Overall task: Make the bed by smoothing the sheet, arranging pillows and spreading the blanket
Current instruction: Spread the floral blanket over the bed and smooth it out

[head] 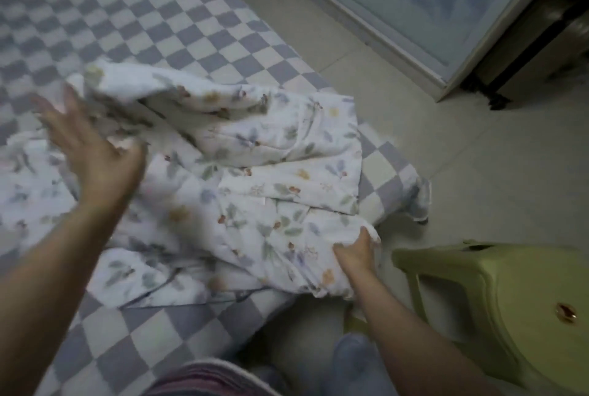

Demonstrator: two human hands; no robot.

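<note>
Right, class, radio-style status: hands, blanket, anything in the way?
Left hand open beside blanket. Right hand gripping its corner. Blanket bunched on checkered sheet. Green stool close by.

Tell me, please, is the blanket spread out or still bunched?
Bunched. The blanket lies in folded, overlapping layers near the bed's corner; most of the sheet is uncovered. The right hand grips its edge.

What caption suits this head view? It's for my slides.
Right hand grips floral blanket corner; open left hand beside its bunched folds, over checkered sheet.

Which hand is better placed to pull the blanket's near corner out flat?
Probably the right hand: it already grips the floral blanket at that corner. The left hand is open, off by the bunched far part.
</note>
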